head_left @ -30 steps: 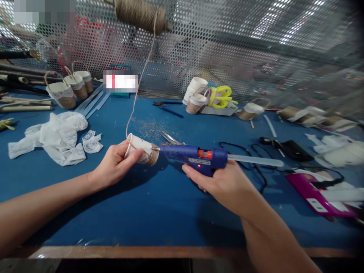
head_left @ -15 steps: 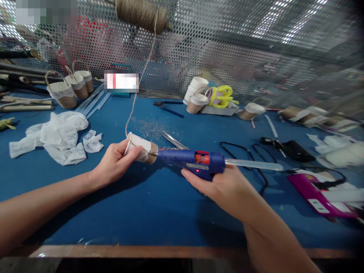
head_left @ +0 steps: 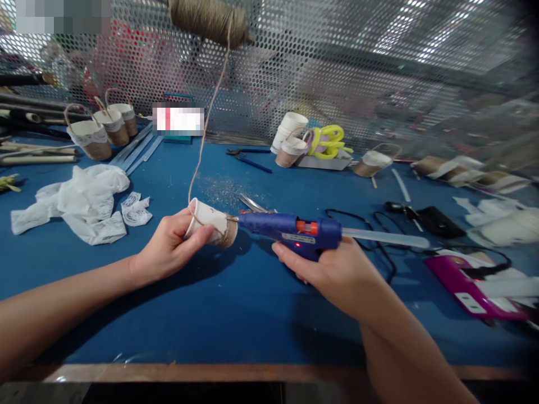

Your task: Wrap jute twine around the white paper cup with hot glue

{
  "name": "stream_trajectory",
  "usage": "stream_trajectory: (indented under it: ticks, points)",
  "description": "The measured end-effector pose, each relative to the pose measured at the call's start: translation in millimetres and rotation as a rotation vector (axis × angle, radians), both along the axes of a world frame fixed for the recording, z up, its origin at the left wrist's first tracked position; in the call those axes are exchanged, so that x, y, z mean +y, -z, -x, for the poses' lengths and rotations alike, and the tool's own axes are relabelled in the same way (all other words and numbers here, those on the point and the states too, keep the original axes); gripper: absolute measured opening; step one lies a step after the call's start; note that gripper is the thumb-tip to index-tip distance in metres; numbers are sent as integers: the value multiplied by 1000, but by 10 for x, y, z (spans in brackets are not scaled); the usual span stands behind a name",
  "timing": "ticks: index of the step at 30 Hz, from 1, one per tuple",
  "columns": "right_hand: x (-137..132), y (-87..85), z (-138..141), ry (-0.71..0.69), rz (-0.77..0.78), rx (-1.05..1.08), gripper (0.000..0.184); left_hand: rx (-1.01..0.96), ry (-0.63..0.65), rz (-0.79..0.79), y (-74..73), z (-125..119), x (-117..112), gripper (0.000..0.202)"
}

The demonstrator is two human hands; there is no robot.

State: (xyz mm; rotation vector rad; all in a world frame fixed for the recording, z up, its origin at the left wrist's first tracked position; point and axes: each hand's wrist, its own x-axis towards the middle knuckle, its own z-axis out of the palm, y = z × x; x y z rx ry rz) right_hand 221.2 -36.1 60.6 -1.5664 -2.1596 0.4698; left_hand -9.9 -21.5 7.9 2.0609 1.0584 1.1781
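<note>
A white paper cup (head_left: 208, 219) lies tilted on its side in my left hand (head_left: 177, 244), which is closed around its rim end. Twine (head_left: 229, 231) is wound around the cup's base end, facing right. From the cup a strand of twine (head_left: 209, 118) runs up to a large spool (head_left: 206, 21). My right hand (head_left: 337, 269) is wrapped around the handle of a blue hot glue gun (head_left: 290, 227) with a red light on its side. A clear glue stick (head_left: 387, 238) sticks out of its back. The gun's nozzle is at the cup's twine-wrapped end.
White lace (head_left: 82, 205) lies at left, with finished twine-and-lace cups (head_left: 89, 140) behind it. Scissors (head_left: 252, 203) lie behind the glue gun, pliers (head_left: 250, 158) farther back. More cups (head_left: 290, 132) stand near a yellow bundle (head_left: 328, 140). At right is a purple power strip (head_left: 467, 289) with black cords.
The glue gun has shifted slightly up and to the right, its nozzle now higher on the cup's wrapped end. The cup has turned a little in my left hand.
</note>
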Motion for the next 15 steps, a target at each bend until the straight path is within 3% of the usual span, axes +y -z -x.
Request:
stream_trajectory:
  ticks: [4, 15]
  points:
    - [4, -13, 28, 95, 132, 22, 33, -4, 28, -31, 4, 0, -7, 26]
    - [-1, -45, 36, 150, 179, 41, 28, -3, 69, -78, 2, 5, 3, 26]
